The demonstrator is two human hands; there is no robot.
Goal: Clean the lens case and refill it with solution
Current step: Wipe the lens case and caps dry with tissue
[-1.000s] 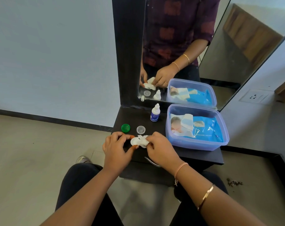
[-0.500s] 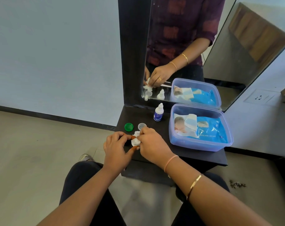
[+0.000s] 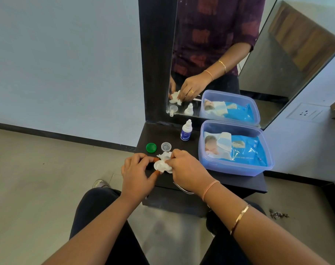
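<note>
My left hand (image 3: 137, 174) pinches the white lens case (image 3: 157, 165) by its left well, just above the small dark table (image 3: 239, 183). A crumpled white tissue (image 3: 165, 157) is pressed into the case by my right hand (image 3: 185, 171), which covers the case's right side. Behind my hands a green cap (image 3: 151, 147) and a clear cap (image 3: 166, 146) lie on the table. At the back, by the mirror, a small white solution bottle (image 3: 186, 131) with a blue label stands upright.
A translucent blue plastic box (image 3: 234, 166) holding a blue pack of wet wipes (image 3: 239, 149) fills the table's right half. The mirror (image 3: 220, 54) in a dark frame rises behind the table. My legs are under the table's front edge, grey floor to the left.
My right hand has drawn back a little to the right, so more of the tissue and the case's left well show. The left hand keeps its grip.
</note>
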